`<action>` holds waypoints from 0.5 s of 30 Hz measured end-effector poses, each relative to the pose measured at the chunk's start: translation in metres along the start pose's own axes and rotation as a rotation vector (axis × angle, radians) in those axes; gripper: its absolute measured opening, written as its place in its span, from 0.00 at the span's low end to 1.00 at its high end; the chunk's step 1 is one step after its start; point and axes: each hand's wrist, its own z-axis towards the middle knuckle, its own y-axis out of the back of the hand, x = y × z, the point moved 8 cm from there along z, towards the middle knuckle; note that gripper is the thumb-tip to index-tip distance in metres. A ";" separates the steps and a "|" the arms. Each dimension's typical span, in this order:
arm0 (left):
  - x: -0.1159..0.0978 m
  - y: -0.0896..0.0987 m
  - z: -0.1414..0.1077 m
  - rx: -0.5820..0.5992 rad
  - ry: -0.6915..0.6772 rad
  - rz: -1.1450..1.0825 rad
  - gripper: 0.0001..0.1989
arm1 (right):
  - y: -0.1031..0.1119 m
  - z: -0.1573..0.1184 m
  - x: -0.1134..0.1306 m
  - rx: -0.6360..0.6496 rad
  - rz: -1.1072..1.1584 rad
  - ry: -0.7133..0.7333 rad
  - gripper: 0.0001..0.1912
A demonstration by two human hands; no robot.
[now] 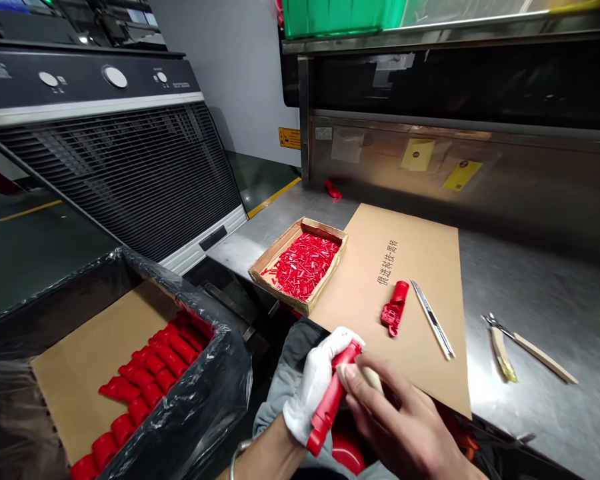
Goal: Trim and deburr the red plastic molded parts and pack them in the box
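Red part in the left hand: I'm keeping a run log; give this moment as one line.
left hand: gloved, holds red part | right hand: bare, holds pale item | utility knife: on cardboard sheet

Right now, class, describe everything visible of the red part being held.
The red part is long, roughly tubular, slightly shiny and plastic-looking, with a notched lower end. It slants above grey trousers, gripped by the gloved left hand. The bare right hand holds a pale object over its middle; contact is unclear.
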 end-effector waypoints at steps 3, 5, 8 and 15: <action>0.003 -0.003 0.001 0.046 0.012 -0.038 0.16 | -0.001 0.000 0.001 0.026 -0.002 0.022 0.19; 0.006 -0.002 0.003 0.062 0.032 -0.075 0.16 | -0.003 -0.001 0.003 0.051 0.007 0.024 0.18; 0.006 0.004 0.005 0.053 0.016 -0.159 0.17 | -0.005 -0.003 0.006 0.068 0.005 0.000 0.19; 0.005 0.004 0.007 0.045 -0.020 -0.098 0.16 | -0.004 -0.001 0.014 0.058 -0.062 0.067 0.19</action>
